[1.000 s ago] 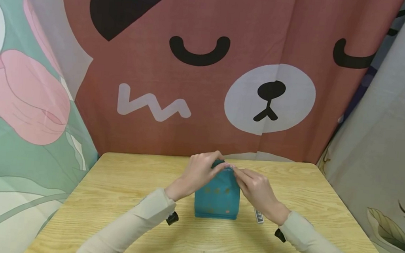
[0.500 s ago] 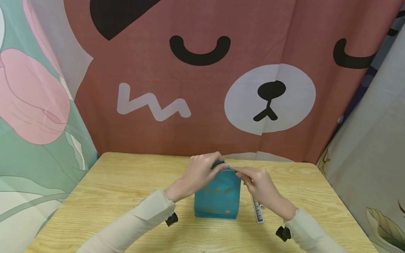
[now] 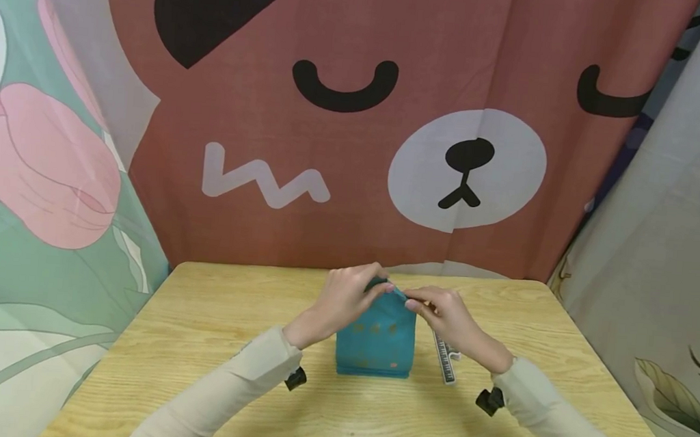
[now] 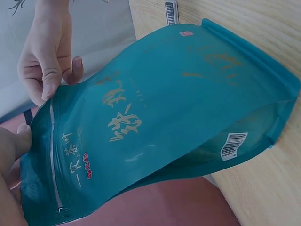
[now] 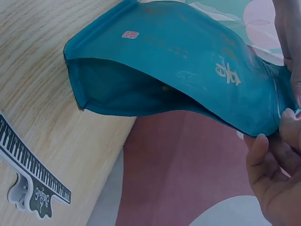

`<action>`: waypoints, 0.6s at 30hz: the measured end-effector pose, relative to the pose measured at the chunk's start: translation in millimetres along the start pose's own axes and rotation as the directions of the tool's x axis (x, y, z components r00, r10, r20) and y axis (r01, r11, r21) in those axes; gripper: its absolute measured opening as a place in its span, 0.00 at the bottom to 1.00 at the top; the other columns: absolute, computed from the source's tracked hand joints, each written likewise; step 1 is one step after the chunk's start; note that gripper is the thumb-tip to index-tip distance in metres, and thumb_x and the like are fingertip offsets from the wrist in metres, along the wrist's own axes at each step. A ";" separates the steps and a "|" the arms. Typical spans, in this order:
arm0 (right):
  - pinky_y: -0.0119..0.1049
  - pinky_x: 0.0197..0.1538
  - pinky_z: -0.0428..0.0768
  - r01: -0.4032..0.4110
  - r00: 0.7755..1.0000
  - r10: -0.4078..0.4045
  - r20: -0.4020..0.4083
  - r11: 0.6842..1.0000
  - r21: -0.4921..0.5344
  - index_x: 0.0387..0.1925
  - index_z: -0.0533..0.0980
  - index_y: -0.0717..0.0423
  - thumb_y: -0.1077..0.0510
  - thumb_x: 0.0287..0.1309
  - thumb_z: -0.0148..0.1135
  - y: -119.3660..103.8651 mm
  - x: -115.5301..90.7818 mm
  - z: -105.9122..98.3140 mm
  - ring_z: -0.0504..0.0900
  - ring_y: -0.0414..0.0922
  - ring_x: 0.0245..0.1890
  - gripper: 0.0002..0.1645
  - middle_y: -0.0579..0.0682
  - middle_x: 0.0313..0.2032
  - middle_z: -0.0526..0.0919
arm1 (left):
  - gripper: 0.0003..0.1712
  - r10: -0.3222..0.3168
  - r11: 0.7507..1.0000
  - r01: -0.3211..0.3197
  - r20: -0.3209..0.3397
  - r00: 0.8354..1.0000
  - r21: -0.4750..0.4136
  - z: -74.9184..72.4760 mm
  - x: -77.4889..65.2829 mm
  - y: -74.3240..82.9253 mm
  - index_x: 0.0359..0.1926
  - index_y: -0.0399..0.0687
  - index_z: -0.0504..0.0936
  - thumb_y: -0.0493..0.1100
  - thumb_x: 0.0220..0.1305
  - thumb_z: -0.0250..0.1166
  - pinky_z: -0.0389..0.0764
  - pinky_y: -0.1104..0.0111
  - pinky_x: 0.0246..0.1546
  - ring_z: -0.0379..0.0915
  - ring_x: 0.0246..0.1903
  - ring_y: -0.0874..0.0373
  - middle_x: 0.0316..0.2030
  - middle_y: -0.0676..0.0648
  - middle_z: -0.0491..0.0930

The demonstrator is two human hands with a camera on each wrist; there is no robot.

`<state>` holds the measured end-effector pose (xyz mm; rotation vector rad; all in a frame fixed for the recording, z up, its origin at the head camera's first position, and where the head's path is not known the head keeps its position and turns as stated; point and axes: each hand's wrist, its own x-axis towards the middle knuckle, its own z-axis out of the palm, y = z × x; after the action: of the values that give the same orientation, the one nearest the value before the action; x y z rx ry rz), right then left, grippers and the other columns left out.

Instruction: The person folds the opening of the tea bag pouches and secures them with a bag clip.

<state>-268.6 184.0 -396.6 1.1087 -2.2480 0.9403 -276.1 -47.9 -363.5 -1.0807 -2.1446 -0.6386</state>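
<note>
Left hand [image 3: 343, 300] bent over the top, right hand [image 3: 449, 321] angled in opposite, and both pinch the teal tea pouch [image 3: 374, 347]!

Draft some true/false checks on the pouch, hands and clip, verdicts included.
1. The left hand and right hand both grip the gold-lettered teal flexible pouch near its top edge. True.
2. The pouch lies flat on its face. False: it stands upright on the pale wood-grain table.
3. A black-and-white clip with a long piano-keyboard front lies to the right of the pouch in the head view. True.
4. The clip is fastened to the pouch. False: it lies on the table, apart from the pouch.
5. A rectangular black-on-white barcode shows on the pouch's side panel. True.
</note>
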 end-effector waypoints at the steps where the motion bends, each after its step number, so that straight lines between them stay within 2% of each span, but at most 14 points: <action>1: 0.31 0.27 0.79 0.014 1.000 -0.014 -0.006 1.000 -0.007 0.46 0.84 0.65 0.69 0.58 0.66 0.3 0.1 0.6 0.79 0.36 0.27 0.13 0.54 0.38 0.87 | 0.09 0.003 1.000 -0.003 0.001 1.000 0.001 -0.2 0.0 0.1 0.39 0.45 0.83 0.46 0.64 0.69 0.69 0.77 0.20 0.76 0.22 0.65 0.33 0.51 0.85; 7: 0.27 0.27 0.77 0.091 0.994 -0.093 -0.054 0.995 -0.040 0.43 0.84 0.63 0.70 0.56 0.69 0.2 0.4 4.4 0.78 0.35 0.25 0.12 0.51 0.34 0.86 | 0.07 0.025 1.000 -0.025 0.006 1.000 -0.017 -0.2 -0.2 0.7 0.39 0.44 0.83 0.43 0.64 0.69 0.71 0.77 0.22 0.77 0.23 0.65 0.32 0.51 0.85; 13: 0.27 0.24 0.73 0.120 0.989 -0.126 -0.075 0.990 -0.073 0.40 0.84 0.59 0.68 0.58 0.68 0.8 0.7 9.0 0.73 0.33 0.23 0.08 0.48 0.31 0.84 | 0.06 0.035 0.999 -0.035 0.004 0.999 -0.016 0.0 -0.5 1.3 0.39 0.44 0.83 0.42 0.64 0.68 0.74 0.76 0.25 0.79 0.25 0.63 0.33 0.50 0.85; 18: 0.27 0.25 0.74 0.147 0.983 -0.157 -0.094 0.983 -0.107 0.40 0.82 0.59 0.71 0.55 0.69 2.0 0.0 12.9 0.73 0.34 0.24 0.11 0.46 0.30 0.81 | 0.06 0.046 0.999 -0.046 -0.017 0.999 -0.008 0.7 -0.5 1.7 0.38 0.45 0.83 0.40 0.62 0.70 0.73 0.76 0.23 0.79 0.24 0.62 0.31 0.51 0.85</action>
<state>-271.5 175.3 -405.9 1.1429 -2.0727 0.7950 -274.7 -46.8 -364.0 -1.1223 -2.0985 -0.6342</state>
